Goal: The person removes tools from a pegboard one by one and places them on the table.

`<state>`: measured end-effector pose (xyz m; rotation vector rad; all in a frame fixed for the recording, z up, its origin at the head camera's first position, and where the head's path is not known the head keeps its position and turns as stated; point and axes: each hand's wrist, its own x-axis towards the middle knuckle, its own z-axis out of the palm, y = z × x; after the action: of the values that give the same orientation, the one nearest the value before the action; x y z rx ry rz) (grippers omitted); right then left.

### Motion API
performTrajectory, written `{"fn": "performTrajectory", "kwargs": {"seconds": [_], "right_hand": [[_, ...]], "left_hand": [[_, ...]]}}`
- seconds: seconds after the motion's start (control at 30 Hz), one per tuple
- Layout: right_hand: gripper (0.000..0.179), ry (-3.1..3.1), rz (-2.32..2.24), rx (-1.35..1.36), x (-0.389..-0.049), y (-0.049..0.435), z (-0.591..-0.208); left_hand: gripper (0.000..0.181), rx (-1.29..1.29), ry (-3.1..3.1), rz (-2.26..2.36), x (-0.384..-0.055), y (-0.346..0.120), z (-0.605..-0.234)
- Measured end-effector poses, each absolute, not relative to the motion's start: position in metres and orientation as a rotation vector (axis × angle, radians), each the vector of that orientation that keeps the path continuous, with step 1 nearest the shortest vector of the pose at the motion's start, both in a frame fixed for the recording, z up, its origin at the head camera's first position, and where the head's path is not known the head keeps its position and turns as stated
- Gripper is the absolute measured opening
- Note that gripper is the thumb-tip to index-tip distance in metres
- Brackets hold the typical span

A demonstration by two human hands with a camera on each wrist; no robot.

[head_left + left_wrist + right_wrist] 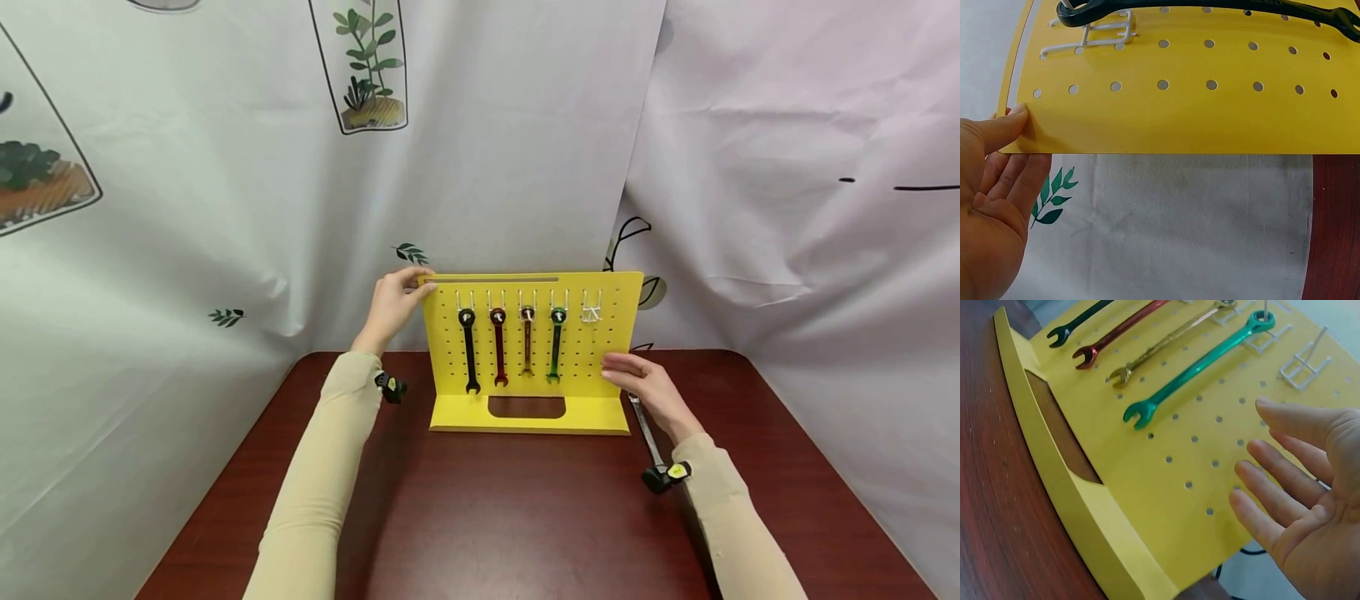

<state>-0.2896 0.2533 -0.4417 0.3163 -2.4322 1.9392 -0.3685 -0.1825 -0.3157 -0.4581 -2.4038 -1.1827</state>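
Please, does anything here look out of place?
Perhaps the silver metal wrench: it lies on the dark red table, while four coloured wrenches hang on the yellow perforated board, whose rightmost white hook holds none.

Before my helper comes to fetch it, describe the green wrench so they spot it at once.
On the dark red table stands a yellow board. At the right end of its wrench row, beside a bare white hook, hangs the green wrench. Only it is bright green; the next wrench is gold.
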Motion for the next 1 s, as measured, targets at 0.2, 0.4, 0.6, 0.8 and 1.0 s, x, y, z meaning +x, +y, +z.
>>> {"fn": "performTrajectory", "kwargs": {"seconds": [0.2,0.4,0.6,0.8,1.0], "right_hand": [[0.058,-2.442,1.949,0.322,-0.296,0.240,-0.437],[0.058,-2.417,2.004,0.355,-0.305,0.229,-0.432],[0.059,-2.397,2.049,0.363,-0.312,0.217,-0.432],[0.063,-2.341,2.150,0.399,-0.317,0.203,-0.434],[0.061,-2.330,2.160,0.428,-0.319,0.193,-0.431]], "left_hand": [[0.028,-0.470,-2.396,-1.180,-0.370,-0.182,-0.316],[0.029,-0.485,-2.388,-1.189,-0.372,-0.179,-0.315],[0.030,-0.480,-2.396,-1.197,-0.371,-0.176,-0.318],[0.030,-0.473,-2.397,-1.190,-0.370,-0.179,-0.320],[0.029,-0.456,-2.393,-1.208,-0.371,-0.183,-0.319]]}}
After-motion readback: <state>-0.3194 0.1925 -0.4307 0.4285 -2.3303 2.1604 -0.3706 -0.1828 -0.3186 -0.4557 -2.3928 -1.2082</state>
